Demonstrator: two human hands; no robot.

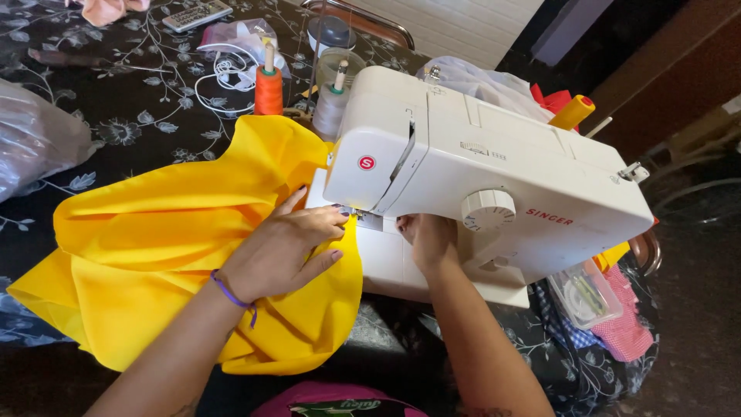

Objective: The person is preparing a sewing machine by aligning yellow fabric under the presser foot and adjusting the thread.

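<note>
A white sewing machine (494, 162) stands on a table covered by a black floral cloth (116, 93). Bright yellow fabric (154, 239) is bunched to its left and runs under the needle area. My left hand (282, 251) lies flat on the yellow fabric, fingers spread, pressing it beside the presser foot. My right hand (428, 235) reaches under the machine's arm and rests on the bed near the needle; its fingers are partly hidden, so whether it grips fabric is unclear. A purple band circles my left wrist.
An orange thread spool (268, 86) and a grey spool (330, 106) stand behind the fabric. A yellow spool (573, 112) sits on the machine's top. A remote control (197, 14), white cable, clear plastic bags, a small clear box (585, 293) and red checked cloth (629, 328) lie around.
</note>
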